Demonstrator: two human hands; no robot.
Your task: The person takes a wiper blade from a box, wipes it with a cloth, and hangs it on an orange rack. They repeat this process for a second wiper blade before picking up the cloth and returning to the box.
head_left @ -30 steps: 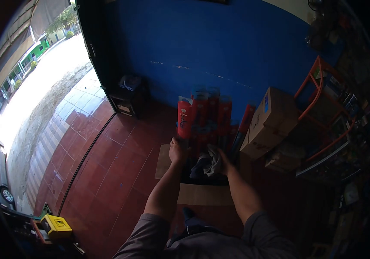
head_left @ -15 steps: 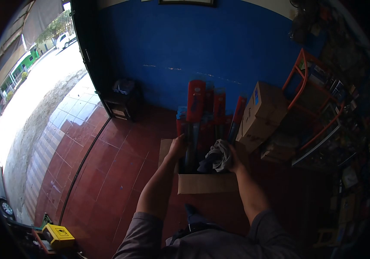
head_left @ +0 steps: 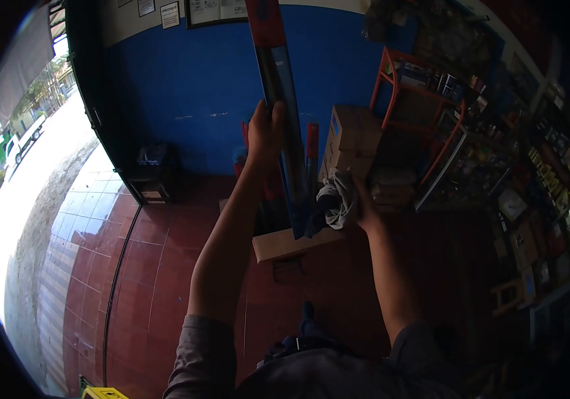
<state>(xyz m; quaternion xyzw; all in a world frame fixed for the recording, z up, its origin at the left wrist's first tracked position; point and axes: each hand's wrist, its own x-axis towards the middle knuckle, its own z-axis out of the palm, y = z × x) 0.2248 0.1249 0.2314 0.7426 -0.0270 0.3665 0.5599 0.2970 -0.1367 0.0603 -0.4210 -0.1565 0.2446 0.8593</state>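
A: What does the left hand (head_left: 267,136) have?

B: It grips a long, narrow package (head_left: 276,76) partway along its length, with the thumb on the near face. The package stands nearly upright, leaning a little, its red top at the upper edge of the view and its body dark with bluish edges.

A: And the right hand (head_left: 366,207)?

B: It is closed on a crumpled grey cloth (head_left: 343,199). A dark bunch of fabric (head_left: 323,211) hangs at the cloth's left, just beside the package's lower end; whether those 2 touch, nobody can tell.

A: Where is that lower end?

B: In front of an open carton (head_left: 295,245), overlapping its near flap in the view. Contact there cannot be told either. Behind, another red-topped package (head_left: 312,139) stands upright, to the right of the held package.

A: Farther out?

B: Brown boxes (head_left: 348,136) are stacked right of the carton, near an orange rack (head_left: 391,80) with goods on it. A blue wall (head_left: 185,80) rises behind, and reddish floor tiles (head_left: 172,266) spread below. On the left, a small dark stand (head_left: 152,176) sits near the bright doorway; at the bottom edge, part of a yellow object (head_left: 103,394) shows.
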